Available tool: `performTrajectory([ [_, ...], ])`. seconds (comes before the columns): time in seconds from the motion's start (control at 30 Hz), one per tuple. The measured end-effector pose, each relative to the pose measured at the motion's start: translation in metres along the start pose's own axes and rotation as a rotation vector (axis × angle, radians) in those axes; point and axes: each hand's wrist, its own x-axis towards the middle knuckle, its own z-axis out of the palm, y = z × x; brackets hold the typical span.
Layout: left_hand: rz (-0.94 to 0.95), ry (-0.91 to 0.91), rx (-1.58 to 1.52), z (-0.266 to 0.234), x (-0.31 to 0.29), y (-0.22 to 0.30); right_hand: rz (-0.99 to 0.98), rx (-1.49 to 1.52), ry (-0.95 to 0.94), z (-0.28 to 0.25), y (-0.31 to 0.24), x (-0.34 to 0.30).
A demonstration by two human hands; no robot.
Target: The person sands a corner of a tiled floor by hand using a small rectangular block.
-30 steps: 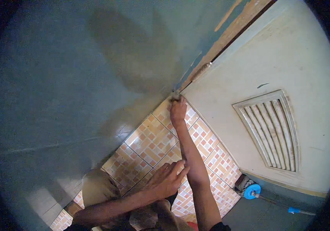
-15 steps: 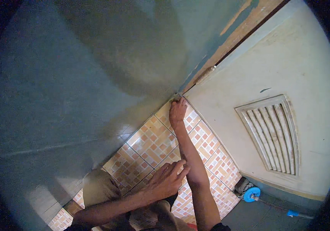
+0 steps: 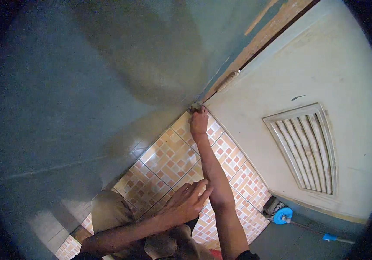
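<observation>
A small, grey-brown piece (image 3: pixel 196 105), irregular in outline, sits at the far corner of the tiled floor (image 3: pixel 168 151), right at the fingertips of the right hand (image 3: pixel 199 123). Its upper side is paler and its lower edge dark. The fingers partly hide it; whether it is gripped or only pressed, and its kind, cannot be made out.

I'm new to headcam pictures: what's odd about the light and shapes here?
Head view: dark corners frame the picture, the vent on the door bows, a soft shadow darkens the wall, glare shines near the floor tiles, the small grey thing at the right hand is too indistinct to name.
</observation>
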Motion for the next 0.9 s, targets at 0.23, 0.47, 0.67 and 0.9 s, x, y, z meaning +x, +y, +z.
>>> performTrajectory([
  [0.23, 0.016, 0.004, 0.039, -0.005, 0.005, 0.005, 0.094, -0.07, -0.138, -0.009, -0.003, 0.0],
  [0.47, 0.019, -0.028, 0.051, -0.004, -0.001, -0.001, 0.095, -0.069, -0.199, -0.012, -0.014, -0.002],
  [0.67, 0.003, -0.039, 0.04, -0.003, 0.003, 0.003, 0.047, -0.081, -0.053, 0.004, 0.001, 0.0],
  [0.9, -0.033, -0.021, -0.009, -0.006, 0.002, 0.005, 0.084, -0.046, -0.075, -0.003, -0.006, -0.005],
])
